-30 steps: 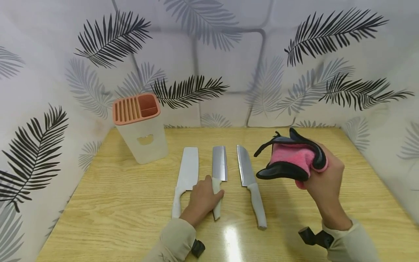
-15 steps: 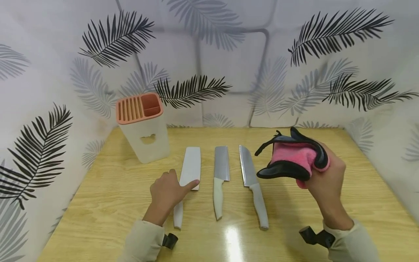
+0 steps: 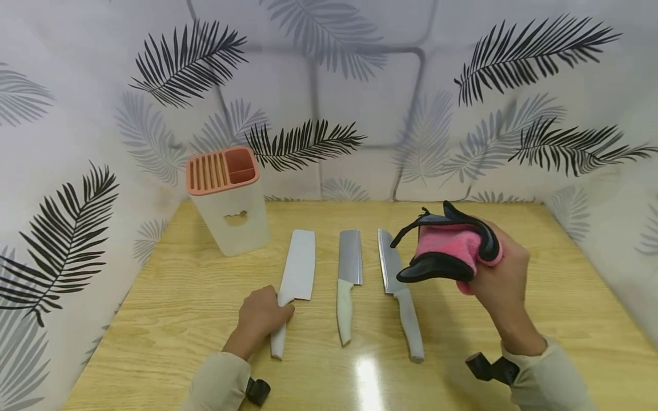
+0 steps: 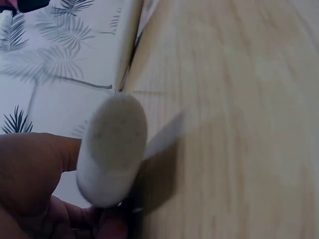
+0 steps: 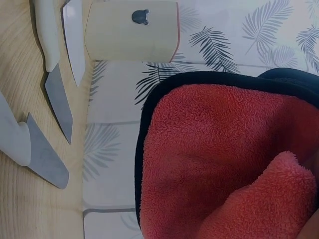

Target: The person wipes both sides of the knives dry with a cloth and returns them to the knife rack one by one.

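Note:
My left hand (image 3: 261, 314) grips the white handle of the leftmost knife, a cleaver (image 3: 299, 265) with a broad pale blade, on the table. In the left wrist view the butt of its handle (image 4: 113, 144) shows between thumb and fingers. Beside it lies a smaller cleaver (image 3: 350, 257) with a cream handle, then a knife with a rounded tip and white handle (image 3: 409, 325). Raised at the right, my right hand (image 3: 504, 279) holds a bunched pink fleecy cloth (image 3: 444, 248) with black edging. Up close, the cloth (image 5: 199, 149) fills much of the right wrist view.
A cream knife block (image 3: 233, 222) with an orange slotted top (image 3: 223, 171) stands at the back left of the wooden table (image 3: 169, 342). A leaf-patterned backdrop (image 3: 360, 97) rises behind the table.
My left hand has let go of the smaller cleaver, moved left and taken the leftmost cleaver by its handle. The right hand with the cloth has shifted slightly left.

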Available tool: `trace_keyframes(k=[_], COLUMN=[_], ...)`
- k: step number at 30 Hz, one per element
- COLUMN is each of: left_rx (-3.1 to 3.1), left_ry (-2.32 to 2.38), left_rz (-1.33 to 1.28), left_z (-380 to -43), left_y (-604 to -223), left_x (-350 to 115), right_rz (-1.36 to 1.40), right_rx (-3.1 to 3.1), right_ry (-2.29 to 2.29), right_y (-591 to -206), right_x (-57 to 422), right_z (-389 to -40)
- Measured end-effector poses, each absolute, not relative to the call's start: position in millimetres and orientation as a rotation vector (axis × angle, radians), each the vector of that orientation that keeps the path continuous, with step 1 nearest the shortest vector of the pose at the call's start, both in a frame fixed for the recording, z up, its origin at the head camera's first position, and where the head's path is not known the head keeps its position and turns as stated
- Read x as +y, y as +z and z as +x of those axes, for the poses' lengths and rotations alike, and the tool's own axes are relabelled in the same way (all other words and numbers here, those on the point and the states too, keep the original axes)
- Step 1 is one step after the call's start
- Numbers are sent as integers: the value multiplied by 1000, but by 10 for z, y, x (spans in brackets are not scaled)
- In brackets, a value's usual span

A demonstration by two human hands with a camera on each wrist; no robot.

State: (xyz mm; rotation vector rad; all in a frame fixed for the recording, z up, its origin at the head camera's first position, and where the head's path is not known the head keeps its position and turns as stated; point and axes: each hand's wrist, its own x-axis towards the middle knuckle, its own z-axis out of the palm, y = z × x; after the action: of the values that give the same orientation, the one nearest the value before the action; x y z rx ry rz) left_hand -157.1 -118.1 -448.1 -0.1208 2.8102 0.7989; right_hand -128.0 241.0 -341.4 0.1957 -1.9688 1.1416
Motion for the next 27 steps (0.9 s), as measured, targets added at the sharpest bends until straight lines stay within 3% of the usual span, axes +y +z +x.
trace_keyframes(k=[12, 19, 27], left_rx=[2315, 2125, 1925], left_ry=[1669, 1779, 1835], left_rz=[-170, -10, 159], left_z=[-1547, -1372, -1093], left_y=[-4442, -4338, -4152], left_x=[-1187, -727, -150], right_rz=[236, 261, 473], right_rx=[-1959, -1959, -1736], right_ry=[1153, 1117, 1084], right_y=[-3407, -3292, -3265], right_x=[2292, 2239, 1885], right_z=[-1344, -1418, -1541])
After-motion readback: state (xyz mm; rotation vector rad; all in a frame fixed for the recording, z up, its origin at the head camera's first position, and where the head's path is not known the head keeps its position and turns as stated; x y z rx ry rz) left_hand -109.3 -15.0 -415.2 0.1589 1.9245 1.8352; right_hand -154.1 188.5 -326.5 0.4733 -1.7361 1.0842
